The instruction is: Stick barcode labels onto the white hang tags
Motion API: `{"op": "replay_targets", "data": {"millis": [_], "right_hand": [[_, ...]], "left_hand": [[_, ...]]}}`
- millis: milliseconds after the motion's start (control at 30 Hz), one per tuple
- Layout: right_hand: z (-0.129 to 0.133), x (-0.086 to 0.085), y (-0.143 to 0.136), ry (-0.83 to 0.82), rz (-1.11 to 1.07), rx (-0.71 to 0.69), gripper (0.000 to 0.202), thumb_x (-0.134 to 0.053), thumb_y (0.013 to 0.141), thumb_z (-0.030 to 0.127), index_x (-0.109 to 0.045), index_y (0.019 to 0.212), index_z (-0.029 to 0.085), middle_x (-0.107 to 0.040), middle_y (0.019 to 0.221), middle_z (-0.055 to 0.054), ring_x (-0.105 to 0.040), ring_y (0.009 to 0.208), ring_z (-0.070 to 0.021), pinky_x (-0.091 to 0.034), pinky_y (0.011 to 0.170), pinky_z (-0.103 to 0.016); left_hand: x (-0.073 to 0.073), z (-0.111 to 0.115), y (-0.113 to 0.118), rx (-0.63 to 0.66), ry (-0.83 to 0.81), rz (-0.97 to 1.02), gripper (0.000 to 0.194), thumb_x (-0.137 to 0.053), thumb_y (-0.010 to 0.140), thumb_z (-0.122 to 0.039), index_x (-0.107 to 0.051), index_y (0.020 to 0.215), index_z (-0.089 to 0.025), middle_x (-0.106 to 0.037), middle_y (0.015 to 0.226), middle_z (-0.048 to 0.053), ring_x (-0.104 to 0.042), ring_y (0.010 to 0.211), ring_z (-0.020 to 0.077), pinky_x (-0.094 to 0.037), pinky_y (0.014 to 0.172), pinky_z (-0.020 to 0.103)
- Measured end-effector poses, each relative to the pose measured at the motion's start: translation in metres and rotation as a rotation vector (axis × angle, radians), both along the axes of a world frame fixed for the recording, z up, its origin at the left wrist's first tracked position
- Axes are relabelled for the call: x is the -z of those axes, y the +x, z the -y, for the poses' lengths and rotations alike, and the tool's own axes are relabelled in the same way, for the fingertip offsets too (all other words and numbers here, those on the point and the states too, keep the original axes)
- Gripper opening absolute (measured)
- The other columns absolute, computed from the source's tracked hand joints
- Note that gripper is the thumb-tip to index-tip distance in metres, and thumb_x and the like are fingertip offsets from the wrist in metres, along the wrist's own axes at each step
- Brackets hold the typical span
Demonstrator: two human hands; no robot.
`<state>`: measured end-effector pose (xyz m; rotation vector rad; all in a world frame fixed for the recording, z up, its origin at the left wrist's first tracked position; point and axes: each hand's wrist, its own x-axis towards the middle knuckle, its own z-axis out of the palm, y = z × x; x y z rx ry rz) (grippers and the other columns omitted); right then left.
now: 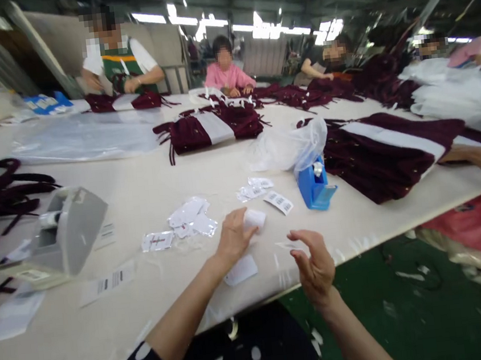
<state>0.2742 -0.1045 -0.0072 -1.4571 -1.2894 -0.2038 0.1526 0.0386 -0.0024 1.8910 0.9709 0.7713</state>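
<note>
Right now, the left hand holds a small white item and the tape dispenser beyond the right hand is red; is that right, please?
Not quite: the tape dispenser beyond the right hand is blue, not red, as the head view shows. The left hand does hold a small white item.

We are working in a textile workshop, where rows of ceiling lights [270,29] are shining over a long white table [127,183] and several co-workers [230,78] are handling maroon cloth goods. Around us, banded maroon bundles [240,121], clear plastic bags [85,136], printed labels [278,203], a blue tape dispenser [312,187] and a grey tape dispenser [83,231] are lying on the tabletop.
</note>
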Motion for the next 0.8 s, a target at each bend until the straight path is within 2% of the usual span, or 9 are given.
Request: {"op": "replay_targets", "data": {"millis": [33, 100, 167, 233, 367, 467, 533, 633, 800], "right_hand": [[0.001, -0.003, 0.002, 0.047, 0.087, -0.015, 0.031, -0.052, 0.081, 0.044, -0.057, 0.103, 0.023, -0.065, 0.086, -0.007, -0.058, 0.084, -0.0226, -0.044, 0.076, -0.04], [0.001, -0.007, 0.004, 0.09, 0.225, -0.043, 0.041, -0.055, 0.077, 0.05, -0.054, 0.108, 0.024, -0.065, 0.089, -0.007, -0.058, 0.086, -0.0233, -0.043, 0.078, -0.041], [0.002, -0.01, 0.003, 0.091, 0.325, -0.058, 0.046, -0.058, 0.074, 0.054, -0.053, 0.108, 0.024, -0.066, 0.09, -0.007, -0.06, 0.085, -0.0232, -0.042, 0.078, -0.041], [0.002, -0.012, -0.001, 0.076, 0.397, -0.058, 0.045, -0.058, 0.071, 0.057, -0.053, 0.104, 0.025, -0.066, 0.089, -0.007, -0.061, 0.083, -0.0227, -0.041, 0.077, -0.04], [-0.001, -0.015, -0.008, 0.088, 0.485, -0.094, 0.042, -0.06, 0.07, 0.056, -0.054, 0.097, 0.025, -0.067, 0.086, -0.006, -0.062, 0.08, -0.0214, -0.041, 0.076, -0.038], [-0.002, -0.015, -0.012, 0.045, 0.513, -0.111, 0.041, -0.059, 0.069, 0.059, -0.056, 0.093, 0.026, -0.068, 0.084, -0.005, -0.062, 0.078, -0.0212, -0.04, 0.078, -0.038], [-0.003, -0.014, -0.014, -0.025, 0.527, -0.108, 0.043, -0.057, 0.067, 0.064, -0.059, 0.088, 0.026, -0.069, 0.082, -0.005, -0.062, 0.077, -0.0215, -0.039, 0.078, -0.038], [-0.003, -0.011, -0.017, -0.039, 0.533, -0.158, 0.048, -0.058, 0.063, 0.068, -0.06, 0.087, 0.026, -0.069, 0.083, -0.005, -0.062, 0.079, -0.0218, -0.038, 0.078, -0.038], [-0.004, -0.007, -0.022, -0.123, 0.509, -0.152, 0.05, -0.054, 0.063, 0.07, -0.06, 0.087, 0.026, -0.068, 0.083, -0.006, -0.061, 0.079, -0.0226, -0.038, 0.079, -0.039]], "left_hand": [[-0.004, 0.007, -0.006, 0.008, 0.014, 0.008, 0.033, -0.064, 0.064, -0.023, -0.059, 0.096, -0.014, -0.06, 0.104, 0.01, -0.048, 0.104, 0.0235, -0.033, 0.091, 0.036], [-0.017, 0.022, -0.021, 0.084, -0.176, 0.003, 0.019, -0.059, 0.072, -0.028, -0.062, 0.084, -0.014, -0.063, 0.085, 0.007, -0.054, 0.083, 0.0188, -0.039, 0.079, 0.032], [-0.031, 0.039, -0.035, 0.188, -0.496, 0.067, 0.023, -0.055, 0.076, -0.035, -0.062, 0.074, -0.013, -0.061, 0.068, 0.004, -0.052, 0.064, 0.0135, -0.04, 0.062, 0.026], [-0.041, 0.054, -0.049, 0.277, -0.772, 0.177, 0.032, -0.053, 0.077, -0.041, -0.061, 0.07, -0.011, -0.058, 0.06, 0.003, -0.048, 0.054, 0.0101, -0.037, 0.054, 0.022], [-0.046, 0.071, -0.066, 0.339, -1.08, 0.305, 0.032, -0.058, 0.075, -0.042, -0.059, 0.07, -0.011, -0.058, 0.057, 0.003, -0.05, 0.049, 0.0083, -0.033, 0.047, 0.019], [-0.042, 0.073, -0.071, 0.317, -1.167, 0.335, 0.026, -0.065, 0.069, -0.036, -0.057, 0.07, -0.011, -0.058, 0.055, 0.002, -0.05, 0.044, 0.0077, -0.029, 0.041, 0.017], [-0.039, 0.073, -0.072, 0.284, -1.182, 0.336, 0.025, -0.068, 0.066, -0.033, -0.057, 0.068, -0.011, -0.057, 0.053, 0.001, -0.049, 0.042, 0.0069, -0.028, 0.039, 0.016], [-0.037, 0.072, -0.07, 0.233, -1.207, 0.341, 0.026, -0.071, 0.063, -0.032, -0.057, 0.065, -0.01, -0.056, 0.05, 0.0, -0.046, 0.039, 0.0051, -0.028, 0.037, 0.016], [-0.035, 0.07, -0.077, 0.271, -1.229, 0.348, 0.028, -0.07, 0.064, -0.035, -0.058, 0.063, -0.01, -0.053, 0.047, -0.001, -0.044, 0.037, 0.0053, -0.028, 0.035, 0.017]]}}
